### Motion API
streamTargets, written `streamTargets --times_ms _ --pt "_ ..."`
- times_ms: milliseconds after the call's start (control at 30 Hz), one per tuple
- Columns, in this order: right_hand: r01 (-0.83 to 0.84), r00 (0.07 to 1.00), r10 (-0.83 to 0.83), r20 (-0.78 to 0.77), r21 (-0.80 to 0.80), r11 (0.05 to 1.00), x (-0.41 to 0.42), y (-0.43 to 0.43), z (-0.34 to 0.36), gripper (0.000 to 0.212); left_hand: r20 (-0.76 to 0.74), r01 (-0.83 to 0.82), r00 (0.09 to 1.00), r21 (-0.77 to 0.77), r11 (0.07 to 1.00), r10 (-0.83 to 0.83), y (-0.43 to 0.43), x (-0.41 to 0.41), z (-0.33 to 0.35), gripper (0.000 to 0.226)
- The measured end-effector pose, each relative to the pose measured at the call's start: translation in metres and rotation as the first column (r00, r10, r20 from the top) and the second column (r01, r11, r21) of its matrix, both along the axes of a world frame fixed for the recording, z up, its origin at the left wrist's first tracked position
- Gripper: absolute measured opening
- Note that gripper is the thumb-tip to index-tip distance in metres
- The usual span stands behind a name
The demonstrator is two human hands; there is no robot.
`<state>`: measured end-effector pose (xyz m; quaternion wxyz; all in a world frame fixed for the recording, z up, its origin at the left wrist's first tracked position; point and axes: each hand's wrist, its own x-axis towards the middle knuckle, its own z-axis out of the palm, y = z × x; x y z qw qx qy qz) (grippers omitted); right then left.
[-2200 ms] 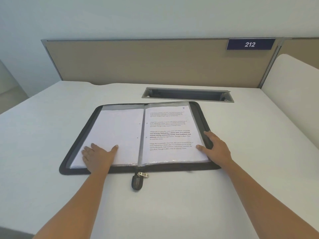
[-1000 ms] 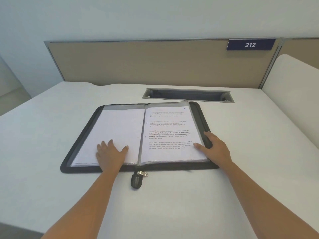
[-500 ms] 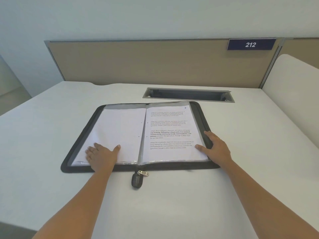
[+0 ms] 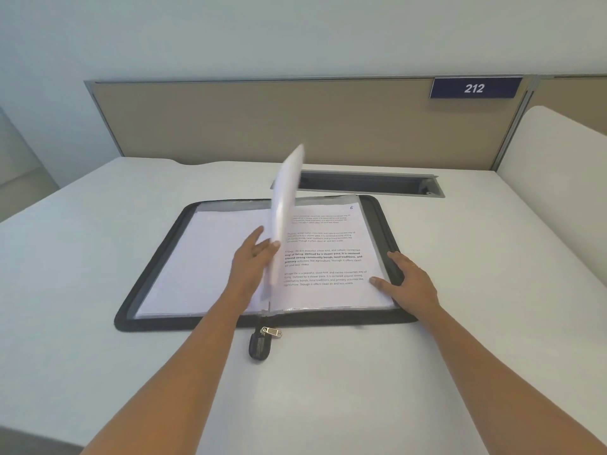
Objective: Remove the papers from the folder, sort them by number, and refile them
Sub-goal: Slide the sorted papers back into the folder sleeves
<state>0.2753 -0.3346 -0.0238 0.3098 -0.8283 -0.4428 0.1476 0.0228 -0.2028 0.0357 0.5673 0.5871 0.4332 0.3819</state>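
One desk [image 4: 460,339] | zip folder [image 4: 184,324] open flat on it, papers not yet out of their sleeves | one sleeve [image 4: 285,192] upright mid-turn, blurred | right hand [image 4: 409,282] flat, fingers spread, pinning the folder's right edge so nothing slides | left hand [image 4: 253,257] at the sleeve to turn it; pinching or propping, I cannot tell

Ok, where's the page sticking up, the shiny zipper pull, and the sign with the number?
Raised page [image 4: 287,198], head view: middle of the blurred sheet.
Zipper pull [image 4: 272,332], head view: its metal tab.
Number sign [image 4: 475,88], head view: on the digits 212.
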Motion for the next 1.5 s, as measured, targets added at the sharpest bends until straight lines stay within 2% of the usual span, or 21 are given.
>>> streamTargets --times_ms 100,200,267,333,400,433,500,533,667,800,1000,1100,1200,1267,1300,1367,1433,1500 --pt "0.022 0.999 -0.02 -0.04 0.049 0.999 0.0 0.0 0.001 0.058 0.125 0.172 0.978 -0.024 0.985 -0.167 -0.006 0.007 0.007 0.038" --pt "0.076 0.989 -0.057 -0.135 0.135 0.988 -0.003 -0.001 0.004 0.046 0.124 0.11 0.986 -0.003 0.994 -0.109 -0.006 0.009 0.004 0.018" --pt "0.108 0.98 -0.077 -0.184 0.164 0.981 -0.005 -0.003 0.005 0.048 0.03 -0.013 0.999 0.041 0.999 0.012 -0.002 0.004 -0.005 0.012" --pt "0.102 0.981 -0.074 -0.179 0.153 0.983 -0.005 -0.003 0.004 0.051 -0.176 -0.15 0.969 0.147 0.978 0.175 0.006 -0.006 -0.018 0.017" --pt "0.078 0.989 -0.063 -0.135 0.112 0.991 -0.003 -0.001 0.003 0.057 -0.437 -0.191 0.847 0.282 0.94 0.303 0.015 -0.02 -0.033 0.035" --pt "0.068 0.992 -0.057 -0.113 0.091 0.994 -0.003 -0.001 0.003 0.061 -0.573 -0.178 0.744 0.326 0.929 0.344 0.018 -0.027 -0.04 0.046" --pt "0.05 0.996 -0.045 -0.073 0.069 0.996 -0.002 0.0 0.002 0.069 -0.762 -0.171 0.529 0.334 0.927 0.373 0.023 -0.042 -0.05 0.067" --pt "0.044 0.997 -0.041 -0.058 0.063 0.997 -0.002 0.0 0.001 0.071 -0.805 -0.189 0.467 0.314 0.93 0.366 0.025 -0.049 -0.054 0.076" --pt "0.025 0.998 -0.022 -0.051 0.059 0.998 0.002 0.0 -0.002 0.073 -0.855 -0.259 0.4 0.241 0.935 0.331 0.029 -0.067 -0.06 0.099" --pt "0.015 0.997 -0.011 -0.07 0.066 0.998 0.003 0.0 -0.002 0.073 -0.848 -0.312 0.415 0.207 0.927 0.329 0.029 -0.069 -0.061 0.104" --pt "0.017 0.999 -0.013 -0.052 0.068 0.998 0.002 0.0 -0.002 0.071 -0.829 -0.293 0.465 0.186 0.938 0.31 0.029 -0.069 -0.057 0.096" --pt "0.016 0.999 -0.013 -0.049 0.071 0.997 0.003 0.0 -0.003 0.071 -0.797 -0.272 0.508 0.211 0.939 0.326 0.028 -0.065 -0.052 0.083" --pt "0.017 0.999 -0.014 -0.053 0.071 0.997 0.003 0.001 -0.003 0.071 -0.757 -0.233 0.548 0.271 0.934 0.357 0.026 -0.058 -0.044 0.057" --pt "0.019 0.998 -0.015 -0.058 0.074 0.997 0.003 0.001 -0.003 0.071 -0.725 -0.23 0.56 0.329 0.916 0.401 0.024 -0.054 -0.039 0.052" --pt "0.02 0.998 -0.015 -0.061 0.076 0.997 0.003 0.0 -0.003 0.071 -0.689 -0.252 0.584 0.349 0.902 0.43 0.024 -0.052 -0.036 0.052" --pt "0.021 0.998 -0.016 -0.061 0.074 0.997 0.002 0.001 -0.003 0.071 -0.549 -0.341 0.689 0.33 0.88 0.473 0.02 -0.046 -0.03 0.054" --pt "0.024 0.998 -0.019 -0.063 0.07 0.997 0.002 0.0 -0.002 0.071 -0.344 -0.412 0.8 0.282 0.867 0.492 0.015 -0.037 -0.021 0.059" --pt "0.025 0.997 -0.02 -0.069 0.07 0.997 0.002 0.0 -0.002 0.071 -0.139 -0.424 0.87 0.275 0.863 0.472 0.01 -0.026 -0.013 0.062"
